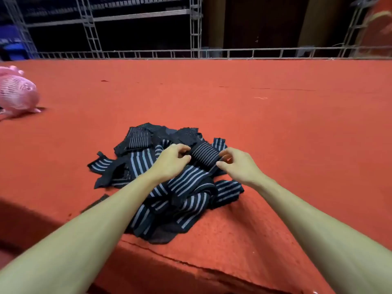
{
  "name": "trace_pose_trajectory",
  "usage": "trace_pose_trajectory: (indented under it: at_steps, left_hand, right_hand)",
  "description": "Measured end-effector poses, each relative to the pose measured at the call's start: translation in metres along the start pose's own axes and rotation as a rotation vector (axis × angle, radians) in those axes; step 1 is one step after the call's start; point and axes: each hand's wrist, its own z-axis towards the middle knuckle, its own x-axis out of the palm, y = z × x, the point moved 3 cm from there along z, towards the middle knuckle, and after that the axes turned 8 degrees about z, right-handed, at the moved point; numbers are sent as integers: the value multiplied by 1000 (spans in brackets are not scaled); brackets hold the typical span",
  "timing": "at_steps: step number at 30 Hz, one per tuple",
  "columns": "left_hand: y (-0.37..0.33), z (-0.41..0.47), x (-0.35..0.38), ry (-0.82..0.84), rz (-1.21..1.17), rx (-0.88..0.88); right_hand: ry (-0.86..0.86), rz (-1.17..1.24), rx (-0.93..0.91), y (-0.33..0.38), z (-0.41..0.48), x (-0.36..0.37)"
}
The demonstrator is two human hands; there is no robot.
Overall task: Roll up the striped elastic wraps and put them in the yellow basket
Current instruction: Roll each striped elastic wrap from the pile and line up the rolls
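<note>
A heap of dark elastic wraps with pale blue stripes (176, 187) lies on the red cloth table (275, 124) near its front edge. On top of the heap sits a partly rolled wrap (204, 154). My left hand (172, 160) pinches its left end with curled fingers. My right hand (237, 164) pinches its right end between thumb and fingers. Two more rolled or folded wraps (137, 137) lie at the back of the heap. No yellow basket is in view.
A pink desk fan (18, 95) stands at the table's far left. A metal lattice rail (212, 53) runs along the far edge, with shelving behind it. The table's front edge (191, 266) drops off just below the heap.
</note>
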Motion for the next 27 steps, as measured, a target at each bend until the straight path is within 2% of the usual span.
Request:
trace_pose_trajectory:
  at_steps: [4, 7, 11, 18, 21, 23, 27]
  left_hand:
    - [4, 27, 22, 16, 48, -3]
    - [15, 45, 38, -3, 87, -110]
    - [23, 48, 50, -10, -13, -169]
    - [4, 31, 35, -77, 33, -26]
    - [-25, 20, 26, -106, -14, 70]
    - [-48, 11, 24, -86, -73, 134]
    - [-89, -5, 34, 54, -95, 214]
  right_hand:
    - [-45, 70, 82, -13, 25, 19]
    - [-119, 312, 219, -29, 43, 34]
    - [-159, 445, 257, -42, 51, 47]
    - [-286, 505, 163, -30, 27, 16]
    - [-288, 657, 119, -20, 7, -12]
    - [-302, 732, 97, -14, -9, -33]
    - [-332, 825, 47, -7, -46, -78]
